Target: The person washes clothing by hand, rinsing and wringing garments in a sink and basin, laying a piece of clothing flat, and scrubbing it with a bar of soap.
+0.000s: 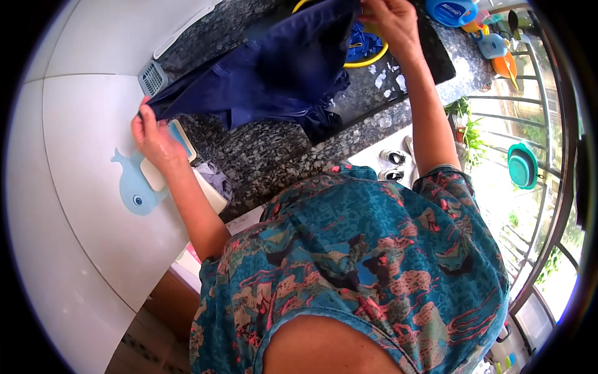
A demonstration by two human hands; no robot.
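Spanning the stone counter (pixel 261 156), a dark blue cloth (pixel 268 75) is held stretched in mid-air. Toward the counter's front edge, its bunched lower part is let hang; it could be dragged across the stone and dirtied if the arms are lowered, though whether the stone is touched cannot be told. Above the counter's left end, one end is pinched by the left hand (pixel 156 140); if that pinch is loosened by slippery fabric, the grey basket (pixel 152 78) just beside could be struck. The other end is grasped by the right hand (pixel 395 28), cut off at the top. Beneath it, the yellow-rimmed basin (pixel 369 62) could be tipped by a snagged fold, and its blue fabric (pixel 367 43) spilled.
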